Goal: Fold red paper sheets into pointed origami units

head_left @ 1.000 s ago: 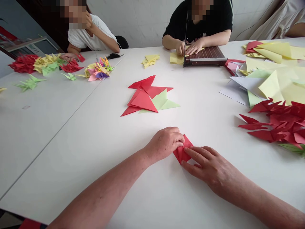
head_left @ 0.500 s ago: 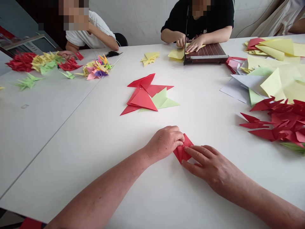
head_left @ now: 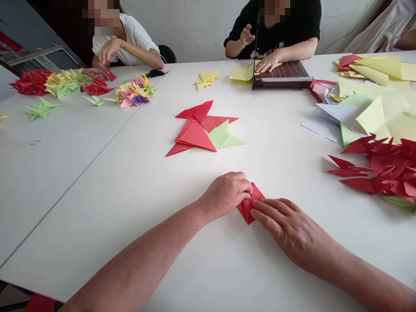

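Flat on the white table lies a small red origami paper (head_left: 251, 210), folded into a diamond with a crease down its middle. My left hand (head_left: 227, 193) pinches its upper left side with curled fingers. Over the right side of the paper, my right hand (head_left: 286, 221) lies with its fingers stretched out, the tips pressing near the middle crease. Parts of the paper are hidden under both hands. Beyond them sits a loose group of red folded papers (head_left: 196, 136) with a light green folded paper (head_left: 224, 136) partly beneath.
Red folded cranes (head_left: 386, 167) are heaped at the right, with yellow and white sheets (head_left: 380, 108) behind. Across the table, one person uses a paper cutter (head_left: 282, 76); another sits at the left near colourful paper cranes (head_left: 134, 93). Yellow papers (head_left: 206, 79) lie between them.
My right hand's fingers have drawn closer together over the red paper; my left hand stays put. Across the table, one person's hand has risen off the cutter, and the other person's hand has lowered.
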The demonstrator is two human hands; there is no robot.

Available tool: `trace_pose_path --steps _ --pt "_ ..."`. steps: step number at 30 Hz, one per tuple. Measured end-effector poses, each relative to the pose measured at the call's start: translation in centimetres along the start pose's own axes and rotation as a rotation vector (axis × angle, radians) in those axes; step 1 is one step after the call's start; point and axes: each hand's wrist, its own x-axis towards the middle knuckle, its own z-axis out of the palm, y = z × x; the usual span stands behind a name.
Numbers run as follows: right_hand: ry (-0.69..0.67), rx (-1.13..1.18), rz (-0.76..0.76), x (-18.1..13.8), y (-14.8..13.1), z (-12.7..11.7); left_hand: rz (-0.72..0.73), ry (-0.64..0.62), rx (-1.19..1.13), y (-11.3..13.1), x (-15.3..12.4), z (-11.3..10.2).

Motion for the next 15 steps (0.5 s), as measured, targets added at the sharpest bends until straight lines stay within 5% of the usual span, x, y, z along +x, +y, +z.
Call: trace_pose_path --steps 15 --pt "-0.117 -0.003 0.119 0.42 -0.17 0.12 -0.005 0.005 -0.003 0.07 -0.01 0.03"
